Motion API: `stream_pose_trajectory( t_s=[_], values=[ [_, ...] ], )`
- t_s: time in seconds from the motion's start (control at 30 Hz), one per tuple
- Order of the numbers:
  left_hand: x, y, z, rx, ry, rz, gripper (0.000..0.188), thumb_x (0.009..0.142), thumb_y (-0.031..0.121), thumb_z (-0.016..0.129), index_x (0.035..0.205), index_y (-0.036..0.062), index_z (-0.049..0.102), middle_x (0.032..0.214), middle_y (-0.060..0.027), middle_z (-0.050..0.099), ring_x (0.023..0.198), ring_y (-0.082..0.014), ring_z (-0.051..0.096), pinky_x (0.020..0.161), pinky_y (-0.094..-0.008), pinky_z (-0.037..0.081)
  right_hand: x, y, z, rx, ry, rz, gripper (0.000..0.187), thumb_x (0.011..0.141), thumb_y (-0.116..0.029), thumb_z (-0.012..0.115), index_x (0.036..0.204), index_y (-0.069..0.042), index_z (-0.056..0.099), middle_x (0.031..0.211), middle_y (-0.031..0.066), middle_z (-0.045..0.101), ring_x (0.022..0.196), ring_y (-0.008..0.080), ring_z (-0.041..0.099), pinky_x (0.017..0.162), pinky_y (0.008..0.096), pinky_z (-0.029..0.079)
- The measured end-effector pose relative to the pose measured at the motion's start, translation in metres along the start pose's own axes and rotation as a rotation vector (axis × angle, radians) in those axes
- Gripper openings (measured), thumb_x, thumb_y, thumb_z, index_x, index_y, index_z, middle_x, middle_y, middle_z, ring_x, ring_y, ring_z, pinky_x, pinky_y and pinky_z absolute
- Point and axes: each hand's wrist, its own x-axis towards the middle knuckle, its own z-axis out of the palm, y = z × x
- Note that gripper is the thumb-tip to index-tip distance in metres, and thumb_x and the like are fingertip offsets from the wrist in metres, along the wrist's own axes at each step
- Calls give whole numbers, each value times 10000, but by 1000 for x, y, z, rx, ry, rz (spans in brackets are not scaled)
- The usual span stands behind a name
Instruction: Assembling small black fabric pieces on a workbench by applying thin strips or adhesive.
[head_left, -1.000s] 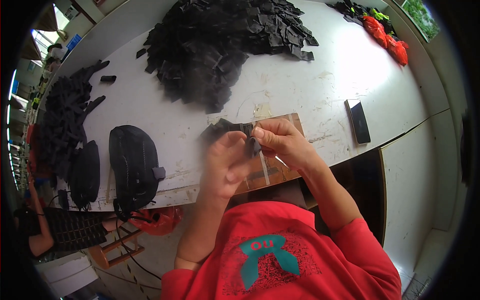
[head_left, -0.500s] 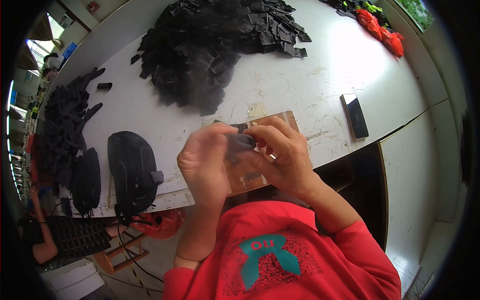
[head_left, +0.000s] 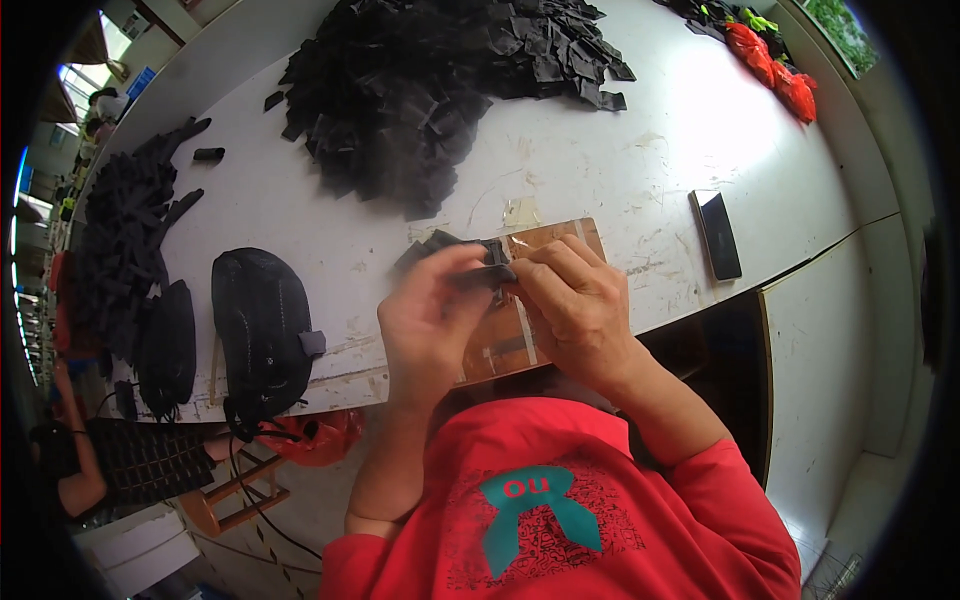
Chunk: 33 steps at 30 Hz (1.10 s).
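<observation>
Dk fabric pc (head_left: 487, 274) btwn both hands, above brown board (head_left: 507, 330). R hand (head_left: 582, 308) pinching its near end, thumb to fingers. L hand (head_left: 425, 318) curved by its other end, blurred; can't tell if gripping. Big blk pile (head_left: 400, 110) beyond hands, blk bag (head_left: 262, 330) left of L hand, phone (head_left: 716, 236) right of R hand.

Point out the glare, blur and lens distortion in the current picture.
Head view: bright glare washes out the table at upper right; the left hand is blurred, while the right hand looks crisper; fisheye distortion curves the long table edges, and black rounds off the picture's corners.
</observation>
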Motion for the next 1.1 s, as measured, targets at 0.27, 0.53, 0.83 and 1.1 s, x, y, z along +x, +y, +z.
stream_pose_trajectory(
  t_s=[0.27,0.53,0.83,1.1],
  values=[
    [8,-70,-36,428,203,-6,119,798,31,563,895,-38,566,722,-30,578,591,-51,507,550,-178,430,-7,17,-61,937,327,607,273,869,-206,497,715,13,549,565,18,496,462,56,386,439,189,287],
    [5,-100,-24,1143,67,34,288,663,80,643,920,19,529,928,-148,511,785,-312,523,682,-375,441,-214,58,-41,495,297,1306,292,848,-260,531,677,-25,544,470,-22,420,399,36,350,380,182,255],
    [-4,-71,-49,576,175,-164,67,763,5,561,811,-39,575,736,-52,610,639,-116,574,583,-229,450,-172,49,-11,395,-452,1221,291,847,-231,527,776,45,590,622,29,572,569,81,527,500,220,421],
    [-31,-17,-12,-404,-1,-635,193,777,44,550,955,-29,534,826,-79,601,694,-119,578,614,-233,478,-59,-6,32,1448,-274,1148,207,798,-170,610,900,1,556,801,81,593,703,110,560,650,248,456]
  ],
)
